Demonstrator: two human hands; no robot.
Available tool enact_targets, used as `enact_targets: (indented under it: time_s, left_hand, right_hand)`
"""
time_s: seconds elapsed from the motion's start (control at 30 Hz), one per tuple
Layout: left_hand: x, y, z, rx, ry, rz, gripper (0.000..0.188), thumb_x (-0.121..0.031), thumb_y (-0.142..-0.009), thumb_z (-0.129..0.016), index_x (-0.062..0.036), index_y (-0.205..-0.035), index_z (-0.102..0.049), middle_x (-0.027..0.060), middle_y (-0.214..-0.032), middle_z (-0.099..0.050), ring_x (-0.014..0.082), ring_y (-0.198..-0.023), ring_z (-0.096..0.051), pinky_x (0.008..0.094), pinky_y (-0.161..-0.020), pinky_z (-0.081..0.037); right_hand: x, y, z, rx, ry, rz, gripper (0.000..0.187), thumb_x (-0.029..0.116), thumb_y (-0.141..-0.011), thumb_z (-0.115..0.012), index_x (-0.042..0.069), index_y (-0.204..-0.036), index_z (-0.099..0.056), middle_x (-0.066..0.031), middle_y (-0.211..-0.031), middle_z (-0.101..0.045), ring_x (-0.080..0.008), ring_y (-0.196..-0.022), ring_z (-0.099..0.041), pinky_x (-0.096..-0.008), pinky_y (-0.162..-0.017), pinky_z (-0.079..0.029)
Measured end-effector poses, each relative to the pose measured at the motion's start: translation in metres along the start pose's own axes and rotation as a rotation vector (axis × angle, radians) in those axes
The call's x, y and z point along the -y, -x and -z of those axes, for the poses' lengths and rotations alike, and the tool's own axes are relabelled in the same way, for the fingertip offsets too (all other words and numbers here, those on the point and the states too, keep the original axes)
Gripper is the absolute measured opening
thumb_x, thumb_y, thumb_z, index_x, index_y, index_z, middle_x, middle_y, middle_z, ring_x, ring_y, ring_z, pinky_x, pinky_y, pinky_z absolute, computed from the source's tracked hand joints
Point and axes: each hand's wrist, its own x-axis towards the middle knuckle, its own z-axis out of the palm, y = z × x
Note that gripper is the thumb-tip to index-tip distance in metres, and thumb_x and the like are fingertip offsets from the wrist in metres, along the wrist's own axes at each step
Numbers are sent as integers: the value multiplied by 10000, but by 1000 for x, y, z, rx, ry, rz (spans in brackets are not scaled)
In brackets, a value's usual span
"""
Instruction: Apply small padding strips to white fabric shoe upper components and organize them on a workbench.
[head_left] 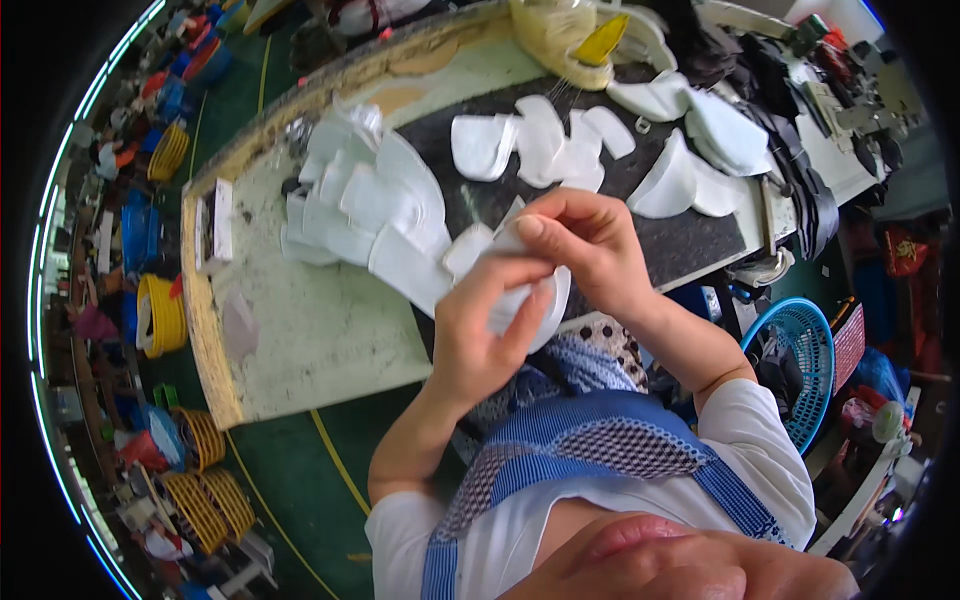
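Note:
Close in front of my body, both hands meet at a white curved, flat piece [549, 318], perhaps a shoe part. My left hand [485, 325] is closed on it, thumb and fingers pinching. Beside it, my right hand [592, 245] pinches at the piece's upper edge, its thumb against the fingers. My fingers hide part of the piece. Left of my hands lies a fanned heap of similar white pieces [390, 190] on the table. Beyond my hands, several smaller white pieces [540, 140] lie on a dark mat [440, 140], with stacked white pieces [728, 135] to the right.
The pale worktable [320, 345] has a worn wooden edge. A clear bag with a yellow piece [602, 40] sits at its far side. Dark pieces [800, 160] hang at the right. A blue basket [800, 340] stands at right; yellow baskets [162, 315] stand at left.

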Motion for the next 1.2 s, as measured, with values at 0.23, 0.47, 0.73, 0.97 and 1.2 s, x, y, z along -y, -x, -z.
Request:
enact_targets:
  time_s: [0.23,0.47,0.73,0.97,1.2]
  left_hand:
    - [24,-8,-8,-166,445,155,130,-102,-972,-635,28,-962,-635,56,-916,-677,110,-862,-672,238,-773,-537]
    - [24,-3,-13,-211,401,191,129,-86,-941,-674,39,-925,-650,40,-854,-662,88,-800,-659,227,-711,-546]
    - [32,5,-25,-276,354,231,88,-33,-893,-679,30,-869,-621,34,-820,-660,87,-741,-652,224,-677,-540]
    - [42,49,-19,181,-99,-189,218,-116,-755,-779,-64,-898,-622,54,-822,-633,257,-691,-629,356,-599,-505]
    - [1,50,-11,362,-148,-386,237,-22,-728,-780,-56,-927,-655,32,-1053,-676,245,-1021,-642,359,-850,-506]
  right_hand:
    - [-7,9,-5,87,-55,28,266,19,-954,-615,-37,-1212,-652,-121,-1105,-683,-168,-1015,-660,-292,-894,-545]
    - [-16,18,-2,82,164,159,288,-4,-963,-580,21,-1237,-663,-112,-1138,-640,-160,-1027,-632,-282,-895,-536]
    - [-23,26,1,38,109,44,260,13,-964,-592,-3,-1212,-669,-89,-1088,-645,-134,-980,-633,-264,-856,-526]
    - [-26,60,41,-208,24,-445,138,84,-920,-626,-15,-1002,-676,-27,-892,-688,-82,-800,-635,-224,-724,-505]
    - [-9,115,49,-38,66,-542,156,110,-949,-657,-29,-1021,-664,-46,-897,-688,-81,-831,-649,-220,-724,-511]
